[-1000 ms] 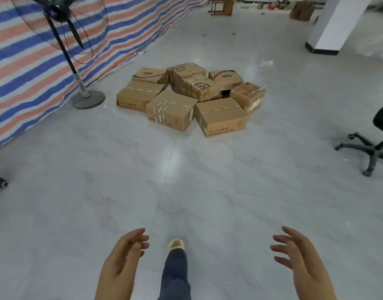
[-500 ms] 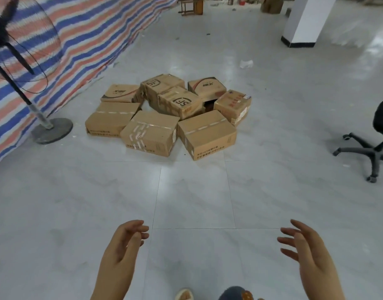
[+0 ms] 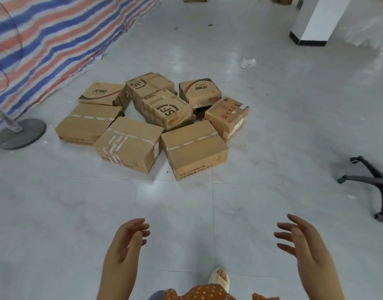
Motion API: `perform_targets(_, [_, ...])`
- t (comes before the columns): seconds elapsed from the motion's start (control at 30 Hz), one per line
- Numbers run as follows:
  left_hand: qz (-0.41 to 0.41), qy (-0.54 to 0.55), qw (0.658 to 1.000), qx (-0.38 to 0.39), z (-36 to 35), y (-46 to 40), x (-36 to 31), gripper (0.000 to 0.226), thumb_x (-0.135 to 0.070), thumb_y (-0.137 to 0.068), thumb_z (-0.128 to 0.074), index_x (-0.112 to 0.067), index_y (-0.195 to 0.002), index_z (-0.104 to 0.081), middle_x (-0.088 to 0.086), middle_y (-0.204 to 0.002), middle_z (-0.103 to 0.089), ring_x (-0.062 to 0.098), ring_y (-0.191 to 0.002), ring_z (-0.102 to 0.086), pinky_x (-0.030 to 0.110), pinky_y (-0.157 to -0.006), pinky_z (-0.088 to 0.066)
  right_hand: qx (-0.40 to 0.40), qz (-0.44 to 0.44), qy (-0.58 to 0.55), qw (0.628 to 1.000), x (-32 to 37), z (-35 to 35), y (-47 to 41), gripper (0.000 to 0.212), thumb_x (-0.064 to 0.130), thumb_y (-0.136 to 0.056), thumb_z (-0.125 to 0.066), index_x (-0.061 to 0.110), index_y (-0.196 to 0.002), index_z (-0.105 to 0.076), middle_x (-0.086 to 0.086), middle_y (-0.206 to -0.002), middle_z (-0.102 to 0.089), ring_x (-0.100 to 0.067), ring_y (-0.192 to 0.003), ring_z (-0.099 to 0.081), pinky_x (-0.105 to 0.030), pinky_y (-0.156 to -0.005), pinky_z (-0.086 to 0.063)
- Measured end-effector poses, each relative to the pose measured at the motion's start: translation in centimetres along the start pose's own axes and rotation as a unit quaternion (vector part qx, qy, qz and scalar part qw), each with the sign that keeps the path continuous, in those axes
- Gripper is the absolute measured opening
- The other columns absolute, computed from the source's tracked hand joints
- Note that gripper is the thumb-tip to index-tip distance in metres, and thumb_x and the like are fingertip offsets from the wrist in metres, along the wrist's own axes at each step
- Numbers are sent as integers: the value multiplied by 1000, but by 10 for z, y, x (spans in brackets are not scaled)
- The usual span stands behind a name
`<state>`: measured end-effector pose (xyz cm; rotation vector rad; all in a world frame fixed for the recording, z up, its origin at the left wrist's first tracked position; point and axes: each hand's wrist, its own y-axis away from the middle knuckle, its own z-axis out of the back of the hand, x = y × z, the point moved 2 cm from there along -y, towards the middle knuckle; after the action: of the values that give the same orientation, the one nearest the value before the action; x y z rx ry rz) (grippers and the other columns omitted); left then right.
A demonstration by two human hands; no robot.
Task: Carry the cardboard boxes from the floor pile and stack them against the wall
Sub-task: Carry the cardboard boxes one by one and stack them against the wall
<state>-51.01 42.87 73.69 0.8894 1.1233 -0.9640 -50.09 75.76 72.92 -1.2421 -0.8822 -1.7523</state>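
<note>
A pile of several brown cardboard boxes [image 3: 151, 124] lies on the grey tiled floor ahead of me. Nearest me are a taped box [image 3: 129, 146] on the left and a plain box [image 3: 193, 149] on the right. Two boxes with black logos [image 3: 166, 109] sit on top in the middle. My left hand [image 3: 126, 243] and my right hand [image 3: 303, 243] are raised at the bottom of the view, palms facing each other, fingers loosely spread, holding nothing. Both hands are well short of the pile.
A striped tarp wall [image 3: 56, 40] runs along the left. A standing fan's round base [image 3: 21, 132] is left of the pile. An office chair base [image 3: 372, 180] sits at the right. A white pillar [image 3: 316, 20] stands at the far right. My slippered foot [image 3: 219, 278] is below.
The pile has come closer and larger in view as I walk toward it. My hands stay raised and empty in the same pose.
</note>
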Motion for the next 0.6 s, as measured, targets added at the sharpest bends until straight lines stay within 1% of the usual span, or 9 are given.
perform_targets(0.1, [14,18,1000,-22,-49,-35,-14,32,4,-96,-40,-19,-100,-63,6,-94,-68,15,-84,-67,24,-72,-56,18,-7,5,1000,7,9,-69,27,8,-100,-38,21,-113,-57,-5,-101,-68,-11,-82,-69,-28,-69,-58])
perform_targets(0.2, [28,18,999,-43,-80,-73,-22,33,3,-96,-40,-23,-103,-60,4,-93,-69,15,-79,-67,25,-63,-55,35,-22,4,999,10,4,-130,27,7,-100,-37,21,-112,-57,-8,-102,-67,-11,-80,-69,-25,-67,-58])
perform_targets(0.27, [43,13,997,-60,-95,-103,-23,33,1,-96,-41,-26,-104,-59,4,-94,-68,18,-80,-66,25,-61,-54,50,-27,10,998,11,-8,-169,27,8,-100,-38,24,-111,-57,-6,-102,-67,-11,-81,-69,-26,-68,-58])
perform_targets(0.37, [62,0,995,-76,-119,-158,-18,32,-2,-97,-40,-29,-104,-57,6,-97,-68,23,-85,-66,29,-61,-55,65,-28,18,997,11,-35,-232,29,10,-100,-38,30,-108,-57,-3,-101,-67,-11,-83,-68,-28,-70,-57])
perform_targets(0.5, [67,-1,995,-74,-157,-255,-22,28,-9,-98,-40,-32,-103,-55,2,-98,-67,23,-88,-65,28,-65,-53,54,-18,17,998,21,-75,-324,26,13,-100,-39,29,-110,-57,-2,-102,-67,-11,-84,-68,-27,-70,-58])
perform_targets(0.6, [68,-7,996,-63,-179,-333,-40,24,-14,-99,-40,-34,-103,-53,-1,-100,-65,20,-90,-64,27,-69,-50,40,-13,22,999,42,-101,-391,27,16,-101,-39,34,-108,-57,2,-101,-68,-10,-84,-69,-25,-69,-58])
